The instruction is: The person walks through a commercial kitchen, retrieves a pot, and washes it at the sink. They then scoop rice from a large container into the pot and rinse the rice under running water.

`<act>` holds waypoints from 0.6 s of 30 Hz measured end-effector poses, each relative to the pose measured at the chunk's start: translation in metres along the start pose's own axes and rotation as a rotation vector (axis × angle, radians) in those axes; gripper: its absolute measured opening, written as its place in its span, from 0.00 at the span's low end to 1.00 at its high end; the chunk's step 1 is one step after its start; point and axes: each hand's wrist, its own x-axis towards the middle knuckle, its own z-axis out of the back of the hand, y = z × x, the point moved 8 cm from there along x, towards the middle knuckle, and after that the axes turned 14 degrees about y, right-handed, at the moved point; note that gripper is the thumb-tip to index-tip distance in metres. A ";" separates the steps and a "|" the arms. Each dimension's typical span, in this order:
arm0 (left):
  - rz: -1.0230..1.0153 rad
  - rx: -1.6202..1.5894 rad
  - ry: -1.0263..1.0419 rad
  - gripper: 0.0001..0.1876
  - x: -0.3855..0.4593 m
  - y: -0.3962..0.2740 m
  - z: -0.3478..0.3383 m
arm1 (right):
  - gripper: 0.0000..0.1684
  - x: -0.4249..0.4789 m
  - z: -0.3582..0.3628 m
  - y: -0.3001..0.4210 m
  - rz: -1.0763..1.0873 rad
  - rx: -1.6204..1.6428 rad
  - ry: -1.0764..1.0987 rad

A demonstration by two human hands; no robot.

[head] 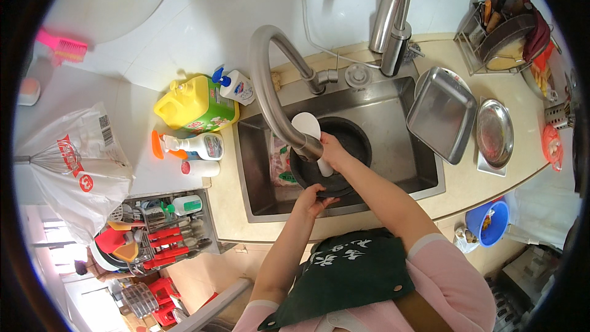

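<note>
A round black pan [357,147] sits in the stainless-steel sink [392,115], under the arched faucet [272,97]. My left hand [312,200] grips the pan's near rim. My right hand [334,151] is over the pan beside the spout, holding a white round-ended object [306,124]. The spout partly hides this object, so its exact kind is unclear. Something white, perhaps running water or part of the held object, shows below the spout. Left of the pan, a printed plastic food package [280,161] lies on the sink floor.
A rectangular metal tray [442,115] leans over the sink's right edge beside an oval metal dish [494,133]. Left stand a yellow detergent jug [184,103], a pump bottle [238,86] and a spray bottle [205,145]. A second faucet [392,23] rises behind; a blue bin [488,223] stands below right.
</note>
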 end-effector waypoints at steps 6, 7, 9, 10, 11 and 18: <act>-0.017 -0.001 -0.033 0.20 -0.002 0.000 0.008 | 0.15 -0.045 -0.029 0.115 -0.195 -1.273 -0.156; 0.008 0.007 -0.044 0.20 -0.002 0.002 0.005 | 0.16 -0.051 -0.033 0.125 -0.283 -1.420 -0.133; 0.006 0.031 -0.046 0.20 0.000 0.004 0.004 | 0.12 -0.056 -0.030 0.126 -0.295 -1.494 -0.031; 0.002 0.043 -0.047 0.20 0.001 0.005 0.003 | 0.10 -0.057 -0.026 0.119 -0.383 -1.489 0.047; 0.009 0.032 -0.026 0.20 0.001 0.006 0.001 | 0.09 -0.059 -0.022 0.111 -0.471 -1.482 0.125; 0.020 -0.007 0.005 0.21 0.000 0.014 -0.002 | 0.09 -0.075 0.001 0.027 -0.568 -0.678 0.223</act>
